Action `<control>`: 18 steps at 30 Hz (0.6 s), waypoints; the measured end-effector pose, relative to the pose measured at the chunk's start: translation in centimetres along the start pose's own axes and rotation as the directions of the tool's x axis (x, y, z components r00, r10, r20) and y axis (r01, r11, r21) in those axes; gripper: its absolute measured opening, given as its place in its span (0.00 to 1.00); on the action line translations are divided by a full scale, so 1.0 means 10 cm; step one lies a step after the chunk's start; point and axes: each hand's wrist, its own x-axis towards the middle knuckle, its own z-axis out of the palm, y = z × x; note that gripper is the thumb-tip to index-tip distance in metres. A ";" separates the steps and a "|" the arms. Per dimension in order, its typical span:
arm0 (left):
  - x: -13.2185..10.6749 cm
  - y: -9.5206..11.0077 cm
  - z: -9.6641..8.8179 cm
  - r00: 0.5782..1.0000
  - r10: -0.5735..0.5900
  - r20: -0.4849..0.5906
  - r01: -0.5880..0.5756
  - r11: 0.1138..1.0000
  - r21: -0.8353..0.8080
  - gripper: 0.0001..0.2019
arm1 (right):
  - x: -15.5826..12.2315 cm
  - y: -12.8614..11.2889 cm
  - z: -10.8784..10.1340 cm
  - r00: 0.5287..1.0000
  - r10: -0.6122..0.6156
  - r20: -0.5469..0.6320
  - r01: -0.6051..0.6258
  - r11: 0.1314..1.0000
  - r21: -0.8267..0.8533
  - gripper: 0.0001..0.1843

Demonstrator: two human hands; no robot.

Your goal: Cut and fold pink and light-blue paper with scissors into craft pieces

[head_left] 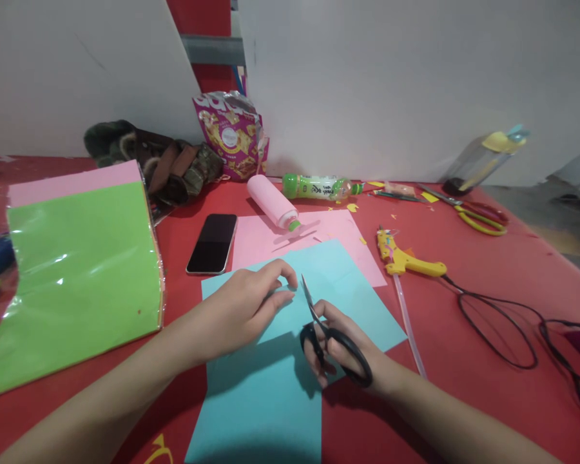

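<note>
My right hand grips black-handled scissors, fingers through the loops and blades pointing up and away. Just left of the blade tips, my left hand is closed in a pinch. What sits between its thumb and forefinger, if anything, is too small to make out. Beneath both hands lie light blue paper sheets, one overlapping another. A pink paper sheet shows under their far edge. On it rests a pink-wrapped bottle with a green neck and a pink strip at its end.
A phone and a plastic-sleeved pack of coloured paper lie leftward. To the right are a yellow glue gun with a trailing cord and other scissors. Behind stand a green bottle and a snack bag.
</note>
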 end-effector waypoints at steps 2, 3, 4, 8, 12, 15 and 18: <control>0.00 0.00 0.00 1.000 -0.007 0.002 0.007 1.000 -0.008 0.05 | 0.00 0.00 0.00 1.000 -0.003 -0.014 0.003 1.000 0.002 0.21; 0.01 0.00 0.00 1.000 -0.009 0.000 0.009 1.000 -0.010 0.05 | 0.00 0.00 0.00 1.000 -0.006 -0.017 0.006 1.000 0.002 0.21; 0.01 0.00 0.00 1.000 -0.010 -0.003 0.010 1.000 -0.009 0.05 | 0.00 0.00 0.00 1.000 -0.006 -0.019 0.006 1.000 0.000 0.21; 0.00 0.01 0.00 1.000 -0.011 -0.005 0.011 1.000 -0.009 0.06 | 0.00 0.00 0.01 0.999 0.005 -0.034 -0.006 1.000 -0.015 0.22; -0.01 0.02 0.00 1.000 -0.012 -0.011 0.012 1.000 -0.005 0.06 | 0.00 -0.01 0.01 0.999 0.013 -0.047 -0.014 1.000 -0.015 0.22; -0.01 0.02 0.00 1.000 -0.002 -0.023 0.003 1.000 0.002 0.06 | 0.00 0.00 0.01 0.998 0.020 -0.056 -0.022 0.999 -0.031 0.22; 0.00 0.01 0.01 0.999 0.001 -0.032 -0.001 1.000 0.000 0.06 | -0.01 0.00 0.02 0.998 0.011 -0.058 -0.013 0.999 -0.031 0.23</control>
